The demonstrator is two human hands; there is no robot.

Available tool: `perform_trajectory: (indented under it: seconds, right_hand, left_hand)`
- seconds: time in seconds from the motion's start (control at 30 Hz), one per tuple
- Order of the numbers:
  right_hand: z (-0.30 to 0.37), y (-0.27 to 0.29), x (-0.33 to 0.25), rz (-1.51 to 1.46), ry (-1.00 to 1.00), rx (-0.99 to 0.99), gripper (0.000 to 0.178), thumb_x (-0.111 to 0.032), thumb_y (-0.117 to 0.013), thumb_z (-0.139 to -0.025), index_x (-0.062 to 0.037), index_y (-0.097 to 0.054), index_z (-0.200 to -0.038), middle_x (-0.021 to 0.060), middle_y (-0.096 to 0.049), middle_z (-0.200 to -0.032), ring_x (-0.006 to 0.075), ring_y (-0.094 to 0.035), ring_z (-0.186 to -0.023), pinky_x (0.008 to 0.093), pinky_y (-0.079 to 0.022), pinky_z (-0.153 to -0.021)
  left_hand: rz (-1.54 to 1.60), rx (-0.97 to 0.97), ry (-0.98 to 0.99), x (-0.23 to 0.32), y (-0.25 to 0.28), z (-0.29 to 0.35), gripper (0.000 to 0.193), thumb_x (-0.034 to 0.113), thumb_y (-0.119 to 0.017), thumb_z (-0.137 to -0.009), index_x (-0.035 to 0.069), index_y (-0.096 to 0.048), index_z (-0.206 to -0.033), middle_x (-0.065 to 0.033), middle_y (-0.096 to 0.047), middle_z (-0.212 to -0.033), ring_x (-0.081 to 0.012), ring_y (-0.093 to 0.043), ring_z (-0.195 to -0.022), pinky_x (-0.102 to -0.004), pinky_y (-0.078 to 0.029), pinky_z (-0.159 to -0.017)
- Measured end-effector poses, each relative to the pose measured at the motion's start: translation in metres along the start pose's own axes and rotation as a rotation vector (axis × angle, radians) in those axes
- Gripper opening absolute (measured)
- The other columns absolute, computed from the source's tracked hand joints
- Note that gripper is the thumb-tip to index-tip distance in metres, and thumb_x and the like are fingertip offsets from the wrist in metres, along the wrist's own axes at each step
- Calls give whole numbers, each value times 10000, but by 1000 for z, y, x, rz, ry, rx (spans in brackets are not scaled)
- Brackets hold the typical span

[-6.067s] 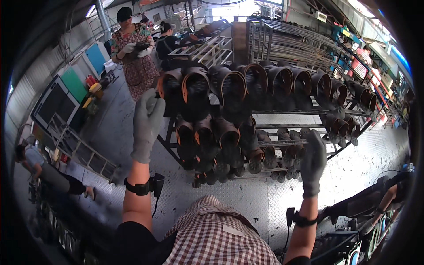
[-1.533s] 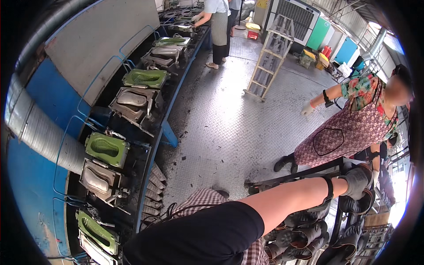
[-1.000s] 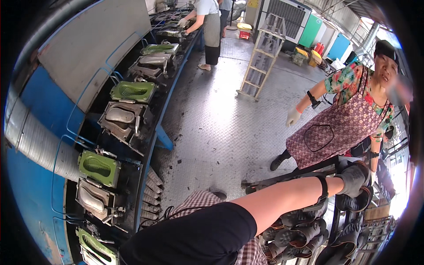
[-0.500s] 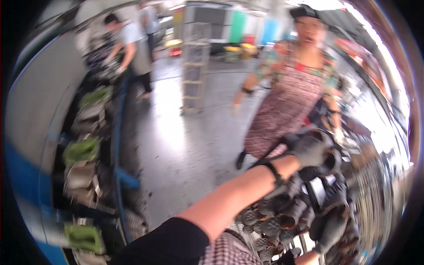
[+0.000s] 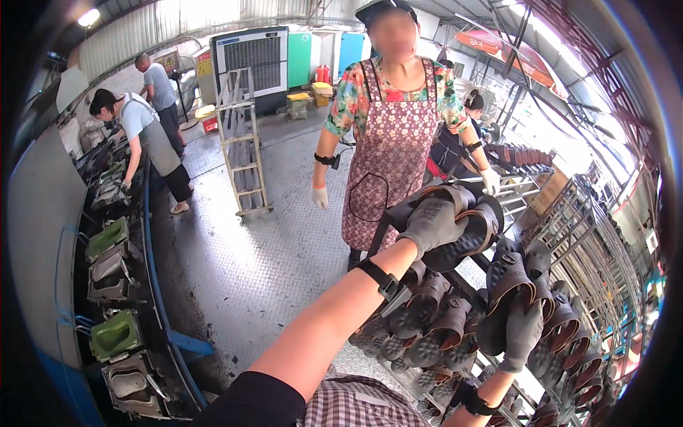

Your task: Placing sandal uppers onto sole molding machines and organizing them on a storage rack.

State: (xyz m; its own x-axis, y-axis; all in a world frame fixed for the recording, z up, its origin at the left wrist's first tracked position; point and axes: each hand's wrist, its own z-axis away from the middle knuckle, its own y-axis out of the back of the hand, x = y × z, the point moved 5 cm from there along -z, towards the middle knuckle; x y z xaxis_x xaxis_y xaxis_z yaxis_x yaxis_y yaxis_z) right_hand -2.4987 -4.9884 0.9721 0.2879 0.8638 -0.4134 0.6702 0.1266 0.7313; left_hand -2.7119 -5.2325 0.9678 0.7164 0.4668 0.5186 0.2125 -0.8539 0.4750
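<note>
In a grey glove, my left hand (image 5: 435, 226) reaches across to the top of a shoe rack and is closed on a dark shoe (image 5: 466, 245). Other dark shoes press close around it, partly hidden by the glove. Lower and to the right, my right hand (image 5: 523, 336), also gloved in grey, has its fingers wrapped over a second black shoe (image 5: 500, 324) among the shoes on the rack. Brown linings show in several shoe openings.
Facing me beyond the rack, a person in a flowered apron (image 5: 395, 135) stands close to the shoes. At left runs a line with green moulds (image 5: 115, 334) behind a blue rail. Further off are a ladder (image 5: 242, 146), a large cooler (image 5: 250, 62) and people working.
The view has swung, so the ladder, the person opposite and my left hand appear further left. The blur has cleared. Both hands remain at the shoes.
</note>
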Motion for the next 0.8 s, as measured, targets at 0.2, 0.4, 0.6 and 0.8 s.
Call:
perform_trajectory:
  seconds: [0.2,0.4,0.6,0.8]
  right_hand:
    - [-1,-2,0,-30,-11,-19,403,-375,-580,-1001,-6,-641,-1153,290,-685,-1056,487,-639,-1031,533,-494,-835]
    - [-4,-2,-2,16,-14,-59,415,-393,-569,-1002,-32,-636,-1194,283,-687,-1084,483,-640,-1045,544,-490,-852]
    - [-2,2,-8,-47,27,38,418,-406,-570,-999,-30,-634,-1171,286,-686,-1071,486,-642,-1035,554,-486,-845]
    - [-5,-2,-9,-13,-33,-51,432,-405,-583,-994,-19,-643,-1179,290,-688,-1052,491,-644,-1023,551,-489,-841]
  left_hand:
    - [-10,-26,44,3,4,2,357,352,-684,-861,102,-683,-1117,-227,-714,-980,-404,-701,-911,-498,-540,-846]
    - [-40,-15,57,1,6,0,340,369,-684,-859,82,-703,-1040,-228,-716,-937,-408,-703,-889,-502,-544,-829]
    - [-37,-60,105,0,4,0,357,375,-679,-863,71,-707,-1047,-237,-716,-927,-408,-706,-882,-497,-548,-825]
    - [-29,34,13,-5,3,-3,362,381,-673,-868,63,-720,-1035,-238,-720,-919,-405,-709,-879,-489,-551,-828]
